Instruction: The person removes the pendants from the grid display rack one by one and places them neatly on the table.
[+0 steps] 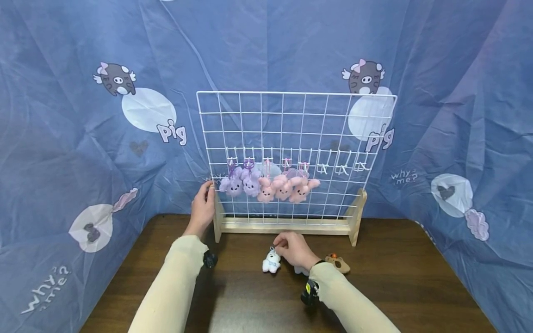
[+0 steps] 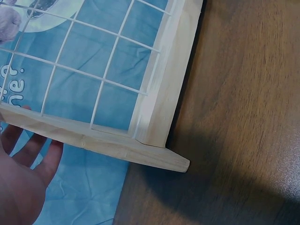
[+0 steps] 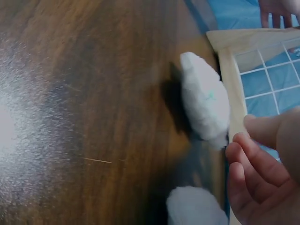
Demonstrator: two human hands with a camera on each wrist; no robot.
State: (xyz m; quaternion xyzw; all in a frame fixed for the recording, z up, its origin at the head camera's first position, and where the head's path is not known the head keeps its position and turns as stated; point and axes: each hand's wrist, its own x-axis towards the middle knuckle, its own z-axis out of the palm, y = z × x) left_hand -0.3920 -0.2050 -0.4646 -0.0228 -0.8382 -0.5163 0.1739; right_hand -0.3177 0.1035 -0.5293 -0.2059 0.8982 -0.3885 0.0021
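My left hand [image 1: 202, 208] grips the left wooden upright [image 2: 70, 131] of a white wire grid rack [image 1: 291, 112], fingers passing behind the wood. On the table before the rack is a white plush keychain [image 1: 271, 262] with a blue bow and a small loop on top. My right hand [image 1: 294, 249] is at that loop, thumb and fingers curled close together. In the right wrist view the fingertips [image 3: 240, 137] come up to the end of the white plush [image 3: 206, 98]; whether they pinch the loop cannot be made out.
Purple plush keychains [image 1: 234, 185] and pink plush keychains [image 1: 284, 189] hang from hooks on the rack. Bare hooks [image 1: 342, 169] stick out to their right. A pale plush [image 1: 301, 270] is partly hidden under my right wrist, with a brown plush [image 1: 339, 264] beside it.
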